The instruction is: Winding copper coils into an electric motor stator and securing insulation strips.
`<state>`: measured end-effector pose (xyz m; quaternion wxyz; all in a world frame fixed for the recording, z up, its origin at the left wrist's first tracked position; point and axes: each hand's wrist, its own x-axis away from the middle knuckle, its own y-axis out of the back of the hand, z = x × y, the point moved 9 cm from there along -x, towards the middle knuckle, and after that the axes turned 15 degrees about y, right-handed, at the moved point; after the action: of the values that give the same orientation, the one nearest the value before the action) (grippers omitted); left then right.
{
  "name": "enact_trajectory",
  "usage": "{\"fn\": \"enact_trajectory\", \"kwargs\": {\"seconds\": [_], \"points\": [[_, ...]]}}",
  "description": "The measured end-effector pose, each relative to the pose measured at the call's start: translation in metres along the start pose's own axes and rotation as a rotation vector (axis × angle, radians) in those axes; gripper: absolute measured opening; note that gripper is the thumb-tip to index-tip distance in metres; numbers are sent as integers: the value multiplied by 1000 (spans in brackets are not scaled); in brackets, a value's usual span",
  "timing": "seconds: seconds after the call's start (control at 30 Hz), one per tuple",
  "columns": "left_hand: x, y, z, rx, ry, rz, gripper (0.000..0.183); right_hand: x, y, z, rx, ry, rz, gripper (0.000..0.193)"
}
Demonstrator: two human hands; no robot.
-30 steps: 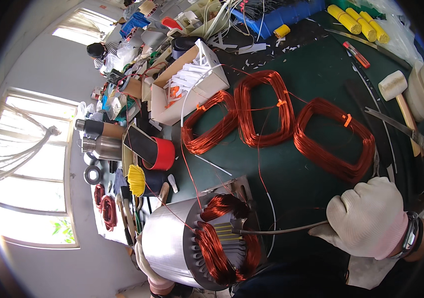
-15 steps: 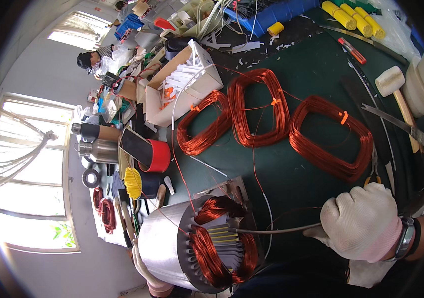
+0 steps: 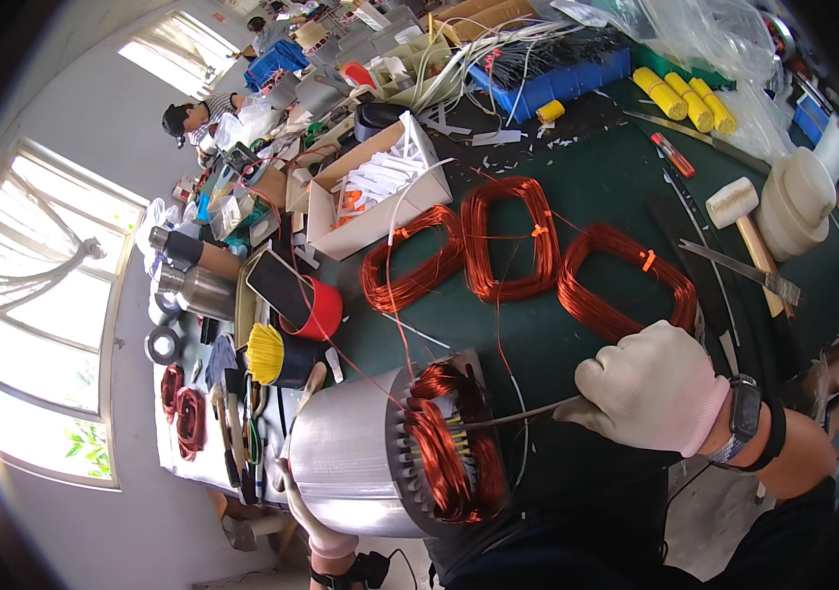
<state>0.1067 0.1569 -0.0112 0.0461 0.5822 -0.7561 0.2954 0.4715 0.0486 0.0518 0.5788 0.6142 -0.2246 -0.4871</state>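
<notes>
A silver motor stator (image 3: 346, 457) lies on its side near the bench's front edge, with copper windings (image 3: 429, 452) bulging from its slotted end. My right hand (image 3: 650, 388), in a white glove, is closed in a fist around a thin dark rod (image 3: 522, 416). The rod's far tip reaches in among the windings, where I cannot see its end. Against the stator's left side lies my gloved left hand (image 3: 309, 506), fingers stretched along the metal and partly hidden behind it. Copper leads run from the windings to three loose copper coils (image 3: 510, 241), tied with orange bands.
Behind the coils stands a box of white paper strips (image 3: 380, 192). A red holder (image 3: 321, 310) with a phone and a steel bottle (image 3: 198, 290) are at left. A white mallet (image 3: 734, 204), a scraper and a red knife (image 3: 673, 154) lie right. Another person (image 3: 188, 118) sits far off.
The view has shifted, showing more of my left hand and right forearm. My right fist has come in toward the stator, so less of the rod shows between them.
</notes>
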Motion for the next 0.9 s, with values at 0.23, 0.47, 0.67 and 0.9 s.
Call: {"fn": "enact_trajectory", "kwargs": {"seconds": [0.23,0.47,0.67,0.9], "points": [[-22,31,74,-351,-98,13,58,-11,4,-1,-24,-194,84,46],[-18,-1,53,-212,-140,-10,20,-7,-15,6,-174,-299,58,22],[-17,-3,45,-191,-186,83,17,61,-22,-25,-387,-554,-76,48],[-18,1,52,-146,-184,135,16,48,-17,-37,-384,-559,48,56]]}}
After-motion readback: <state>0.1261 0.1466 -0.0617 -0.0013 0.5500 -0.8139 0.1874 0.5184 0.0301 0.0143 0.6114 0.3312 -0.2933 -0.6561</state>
